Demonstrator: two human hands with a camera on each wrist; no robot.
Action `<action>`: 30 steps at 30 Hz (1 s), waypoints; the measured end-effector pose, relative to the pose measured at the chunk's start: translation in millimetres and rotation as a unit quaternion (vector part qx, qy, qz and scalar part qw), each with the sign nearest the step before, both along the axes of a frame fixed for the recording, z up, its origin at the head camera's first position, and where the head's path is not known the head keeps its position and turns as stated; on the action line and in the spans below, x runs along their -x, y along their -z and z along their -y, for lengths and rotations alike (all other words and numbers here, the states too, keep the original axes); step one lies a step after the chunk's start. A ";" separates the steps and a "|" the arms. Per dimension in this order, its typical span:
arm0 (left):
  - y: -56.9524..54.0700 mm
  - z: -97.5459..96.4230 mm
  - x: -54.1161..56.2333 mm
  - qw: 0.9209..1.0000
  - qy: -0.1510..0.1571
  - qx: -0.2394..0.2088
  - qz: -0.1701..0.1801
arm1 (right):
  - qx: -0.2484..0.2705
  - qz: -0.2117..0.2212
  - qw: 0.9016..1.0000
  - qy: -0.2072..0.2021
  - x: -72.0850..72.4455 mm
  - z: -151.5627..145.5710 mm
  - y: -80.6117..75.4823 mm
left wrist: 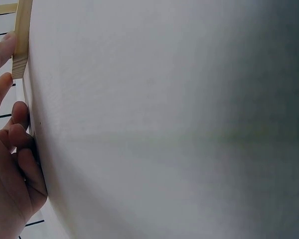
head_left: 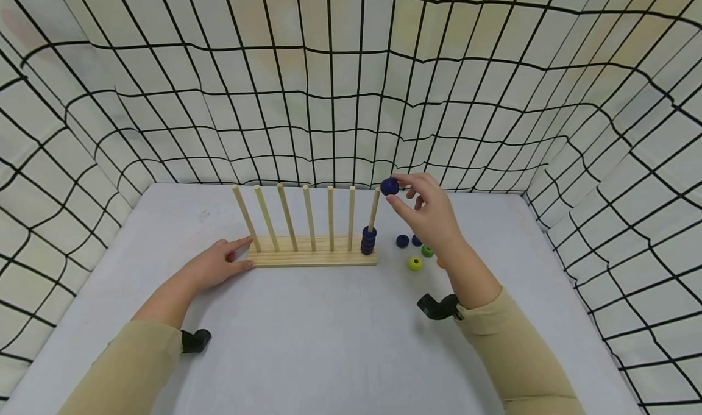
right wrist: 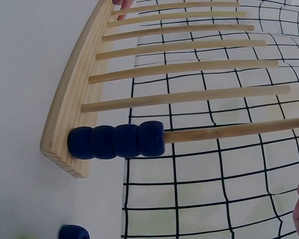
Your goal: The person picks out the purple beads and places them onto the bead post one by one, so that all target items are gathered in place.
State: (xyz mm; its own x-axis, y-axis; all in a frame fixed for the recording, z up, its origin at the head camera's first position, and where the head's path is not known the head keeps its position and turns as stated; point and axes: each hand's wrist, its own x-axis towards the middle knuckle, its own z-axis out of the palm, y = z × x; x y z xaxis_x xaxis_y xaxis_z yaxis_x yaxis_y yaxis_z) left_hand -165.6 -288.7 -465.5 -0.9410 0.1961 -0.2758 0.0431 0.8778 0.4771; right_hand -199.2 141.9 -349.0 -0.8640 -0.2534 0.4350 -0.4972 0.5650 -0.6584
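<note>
1. Left hand point(head_left: 211, 266) (LH): narrow grip, thumb in front & index finger behind, holding the end of the rack base point(head_left: 312, 259).
2. Base, right of LH grip: long, flat, pale wood w/ visible grain; prob. stiff, rather light. Best hold is at its end, bc pegs could act as levers.
3. Seven thin round pegs point(head_left: 309, 220) stand in it; the last carries four stacked blue beads point(head_left: 368, 241), below RH grip.
4. Held blue bead point(head_left: 390, 186): pinched btwn thumb & index finger of right hand point(head_left: 432, 212) (RH), just beside last peg's top. Prob. hard, light, a bit slippery; hold by round sides.
5. Under RH: loose blue bead point(head_left: 403, 241), yellow bead point(head_left: 415, 262), green bead point(head_left: 427, 251), all rounded.
</note>
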 end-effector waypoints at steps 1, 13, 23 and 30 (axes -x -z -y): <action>0.2 0.2 0.0 1.000 0.000 0.000 -0.001 | 0.001 0.003 1.000 -0.001 0.1 0.7 0.3; -0.5 0.6 -1.3 1.000 0.000 -0.005 0.000 | 0.002 0.018 1.000 -0.009 0.6 8.4 1.3; -3.3 -1.0 -1.7 1.000 0.001 -0.005 0.001 | -0.007 0.022 1.000 -0.010 2.2 10.0 1.1; -2.4 -0.6 -1.0 1.000 0.001 -0.005 0.004 | -0.013 0.025 1.000 -0.007 2.9 13.6 0.2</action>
